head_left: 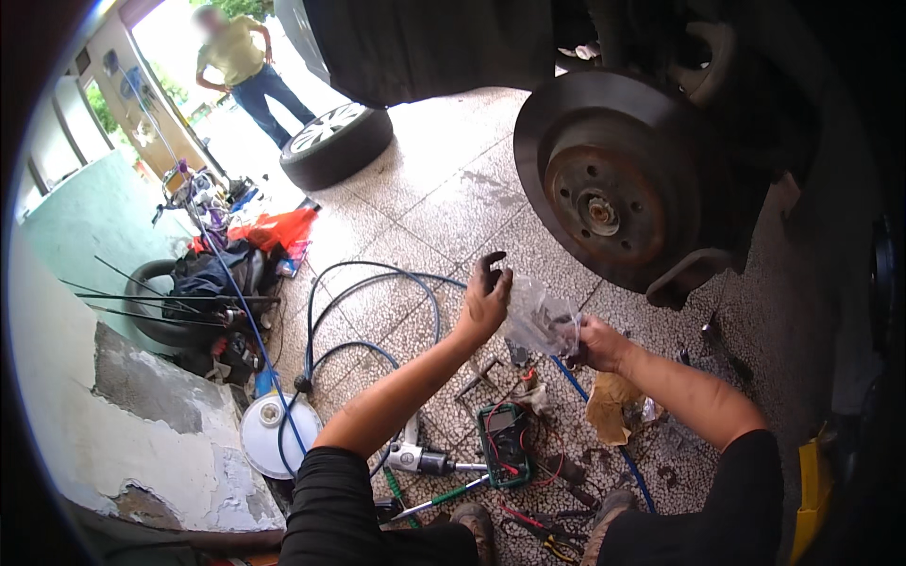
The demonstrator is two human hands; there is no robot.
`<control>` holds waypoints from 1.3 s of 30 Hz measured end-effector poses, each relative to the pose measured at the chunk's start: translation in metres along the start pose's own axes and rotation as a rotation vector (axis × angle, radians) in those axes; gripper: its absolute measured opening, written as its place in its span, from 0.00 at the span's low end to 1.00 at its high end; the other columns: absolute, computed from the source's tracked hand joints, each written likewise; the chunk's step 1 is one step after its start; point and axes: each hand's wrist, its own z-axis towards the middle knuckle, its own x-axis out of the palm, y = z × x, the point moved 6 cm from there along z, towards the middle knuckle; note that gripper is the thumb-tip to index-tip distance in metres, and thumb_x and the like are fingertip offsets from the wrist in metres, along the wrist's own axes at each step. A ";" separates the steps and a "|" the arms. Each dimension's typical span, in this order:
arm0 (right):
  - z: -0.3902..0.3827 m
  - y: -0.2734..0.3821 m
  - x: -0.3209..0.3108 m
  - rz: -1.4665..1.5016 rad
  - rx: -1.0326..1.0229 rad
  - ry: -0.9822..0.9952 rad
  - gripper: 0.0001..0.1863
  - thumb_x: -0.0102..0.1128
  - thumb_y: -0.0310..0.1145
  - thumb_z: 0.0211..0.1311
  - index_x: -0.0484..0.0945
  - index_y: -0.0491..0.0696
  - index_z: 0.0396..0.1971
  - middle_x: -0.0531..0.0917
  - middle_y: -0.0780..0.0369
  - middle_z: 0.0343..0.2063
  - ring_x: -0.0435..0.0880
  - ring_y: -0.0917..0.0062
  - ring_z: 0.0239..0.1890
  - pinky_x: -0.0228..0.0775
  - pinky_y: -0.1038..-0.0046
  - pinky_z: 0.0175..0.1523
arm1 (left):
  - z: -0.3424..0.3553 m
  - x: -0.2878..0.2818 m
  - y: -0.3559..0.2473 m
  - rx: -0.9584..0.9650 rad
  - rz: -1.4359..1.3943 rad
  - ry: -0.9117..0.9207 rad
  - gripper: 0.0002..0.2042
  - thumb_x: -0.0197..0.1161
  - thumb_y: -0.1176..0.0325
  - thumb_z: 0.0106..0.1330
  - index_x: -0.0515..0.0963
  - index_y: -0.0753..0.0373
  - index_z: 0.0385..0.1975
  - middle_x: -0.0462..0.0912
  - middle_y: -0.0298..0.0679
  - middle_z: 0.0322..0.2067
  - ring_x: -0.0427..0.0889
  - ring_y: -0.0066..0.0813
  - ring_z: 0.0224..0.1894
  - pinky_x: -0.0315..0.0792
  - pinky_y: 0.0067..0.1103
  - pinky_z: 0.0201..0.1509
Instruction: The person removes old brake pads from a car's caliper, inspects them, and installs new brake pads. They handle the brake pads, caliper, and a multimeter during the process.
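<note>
My left hand [486, 300], fingertips blackened, grips the upper left of a clear plastic bag [536, 313]. My right hand [596, 341] holds the bag's lower right end, its fingers darkened too; what is inside is hard to make out. Above them is a rusty brake disc [580, 217] on a hub. On the floor below lie a green-cased multimeter [502, 432] with leads, a silver impact wrench [420, 458], a crumpled brown paper [609, 406] and several hand tools [550, 536].
Blue hoses [335, 347] loop over the tiled floor [444, 208]. A white jug [281, 439], an inner tube [151, 321] and clutter line the peeling wall [151, 415] at left. A wheel [335, 162] lies near a standing person [236, 66]. A yellow object [807, 491] stands at right.
</note>
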 end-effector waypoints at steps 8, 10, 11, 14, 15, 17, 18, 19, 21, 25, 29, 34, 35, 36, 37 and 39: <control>-0.004 0.008 -0.015 -0.008 -0.113 -0.078 0.15 0.62 0.30 0.61 0.74 0.44 0.46 0.82 0.61 0.37 0.83 0.75 0.35 0.79 0.68 0.39 | -0.011 0.003 -0.009 -0.040 0.034 0.027 0.17 0.52 0.63 0.71 0.67 0.59 0.58 0.72 0.31 0.22 0.68 0.17 0.23 0.63 0.18 0.26; 0.002 0.000 -0.024 -0.056 -0.025 -0.022 0.14 0.59 0.30 0.63 0.74 0.43 0.46 0.82 0.61 0.37 0.83 0.73 0.36 0.79 0.67 0.36 | -0.017 0.012 -0.016 -0.064 0.059 0.076 0.19 0.53 0.66 0.71 0.64 0.65 0.58 0.80 0.49 0.35 0.79 0.32 0.39 0.71 0.27 0.45; 0.005 -0.004 -0.025 -0.054 0.030 0.023 0.16 0.58 0.31 0.63 0.73 0.43 0.49 0.82 0.61 0.39 0.83 0.73 0.37 0.79 0.67 0.38 | -0.016 0.015 -0.014 -0.075 0.023 0.100 0.19 0.54 0.66 0.71 0.64 0.65 0.58 0.79 0.51 0.37 0.79 0.34 0.41 0.71 0.26 0.46; 0.002 -0.010 -0.023 -0.035 0.103 0.089 0.19 0.56 0.33 0.65 0.72 0.44 0.54 0.82 0.61 0.42 0.84 0.72 0.39 0.79 0.66 0.43 | -0.012 0.017 -0.011 -0.022 0.035 0.102 0.18 0.53 0.66 0.71 0.64 0.65 0.58 0.80 0.51 0.36 0.79 0.34 0.40 0.71 0.27 0.46; 0.002 -0.011 -0.022 -0.030 0.106 0.111 0.19 0.56 0.32 0.65 0.72 0.44 0.54 0.82 0.60 0.42 0.84 0.72 0.39 0.79 0.65 0.43 | -0.010 0.015 -0.008 -0.021 0.032 0.097 0.18 0.53 0.66 0.71 0.64 0.65 0.58 0.80 0.51 0.36 0.79 0.34 0.40 0.71 0.27 0.46; 0.002 -0.011 -0.023 -0.021 0.111 0.150 0.18 0.56 0.31 0.64 0.72 0.44 0.53 0.82 0.60 0.42 0.84 0.71 0.39 0.80 0.65 0.43 | -0.009 0.013 -0.005 -0.020 0.033 0.095 0.18 0.53 0.66 0.71 0.65 0.65 0.57 0.80 0.50 0.35 0.79 0.34 0.39 0.71 0.27 0.46; 0.001 -0.009 -0.024 -0.017 0.082 0.128 0.18 0.58 0.31 0.64 0.72 0.44 0.52 0.82 0.60 0.40 0.84 0.70 0.39 0.80 0.65 0.43 | -0.008 0.011 -0.006 -0.020 0.036 0.098 0.18 0.53 0.66 0.71 0.65 0.65 0.57 0.80 0.50 0.35 0.79 0.34 0.39 0.71 0.27 0.45; 0.000 -0.006 -0.026 -0.014 0.054 0.107 0.17 0.59 0.30 0.63 0.73 0.43 0.51 0.82 0.59 0.39 0.84 0.70 0.38 0.81 0.65 0.42 | -0.008 0.010 -0.006 -0.019 0.040 0.101 0.18 0.53 0.66 0.71 0.65 0.65 0.57 0.80 0.50 0.35 0.79 0.34 0.38 0.71 0.27 0.45; -0.005 0.000 -0.024 -0.032 0.027 0.082 0.17 0.61 0.30 0.62 0.73 0.43 0.50 0.82 0.59 0.38 0.85 0.69 0.37 0.82 0.64 0.41 | -0.005 0.006 -0.002 -0.022 0.010 0.093 0.18 0.53 0.66 0.71 0.65 0.65 0.57 0.81 0.50 0.35 0.79 0.33 0.38 0.71 0.27 0.45; -0.009 0.006 -0.020 -0.079 0.047 0.067 0.18 0.64 0.31 0.61 0.73 0.43 0.49 0.82 0.59 0.38 0.85 0.70 0.37 0.81 0.64 0.42 | -0.002 0.000 -0.003 0.063 0.022 0.020 0.17 0.52 0.67 0.71 0.65 0.63 0.57 0.68 0.29 0.21 0.64 0.16 0.24 0.62 0.18 0.28; -0.008 -0.001 -0.019 -0.105 0.085 0.067 0.20 0.66 0.32 0.59 0.74 0.43 0.49 0.82 0.61 0.39 0.84 0.72 0.36 0.81 0.65 0.40 | -0.005 0.006 -0.015 0.091 0.051 0.019 0.18 0.52 0.66 0.71 0.65 0.62 0.58 0.68 0.30 0.20 0.65 0.18 0.24 0.63 0.20 0.29; -0.006 -0.010 -0.027 -0.246 0.091 0.101 0.18 0.67 0.31 0.57 0.76 0.44 0.47 0.83 0.63 0.36 0.83 0.75 0.34 0.80 0.68 0.39 | -0.005 -0.001 -0.015 0.117 0.065 0.012 0.17 0.52 0.65 0.71 0.66 0.62 0.57 0.68 0.30 0.20 0.65 0.17 0.23 0.63 0.19 0.29; -0.006 -0.010 -0.031 -0.253 0.101 0.096 0.18 0.67 0.31 0.57 0.76 0.44 0.47 0.83 0.63 0.36 0.83 0.76 0.34 0.80 0.69 0.40 | -0.004 -0.002 -0.014 0.073 0.057 0.026 0.17 0.52 0.65 0.71 0.66 0.63 0.57 0.71 0.33 0.22 0.67 0.19 0.25 0.64 0.20 0.30; -0.007 -0.010 -0.035 -0.255 0.107 0.105 0.17 0.67 0.31 0.57 0.77 0.44 0.46 0.83 0.63 0.35 0.83 0.76 0.34 0.80 0.70 0.39 | -0.004 -0.002 -0.013 0.028 0.049 0.041 0.17 0.53 0.65 0.71 0.66 0.63 0.57 0.74 0.36 0.24 0.69 0.21 0.26 0.66 0.22 0.31; -0.008 -0.011 -0.038 -0.256 0.114 0.113 0.16 0.67 0.30 0.57 0.77 0.43 0.45 0.83 0.63 0.35 0.83 0.76 0.34 0.80 0.71 0.39 | -0.004 -0.002 -0.010 -0.017 0.039 0.056 0.17 0.53 0.65 0.71 0.66 0.64 0.56 0.77 0.39 0.25 0.72 0.23 0.27 0.67 0.23 0.32; -0.007 -0.011 -0.036 -0.290 0.125 0.128 0.15 0.67 0.30 0.57 0.79 0.44 0.44 0.84 0.63 0.34 0.83 0.77 0.34 0.79 0.72 0.39 | 0.000 -0.009 0.011 -0.098 -0.081 0.049 0.17 0.53 0.66 0.71 0.66 0.64 0.56 0.73 0.35 0.23 0.68 0.20 0.25 0.64 0.21 0.28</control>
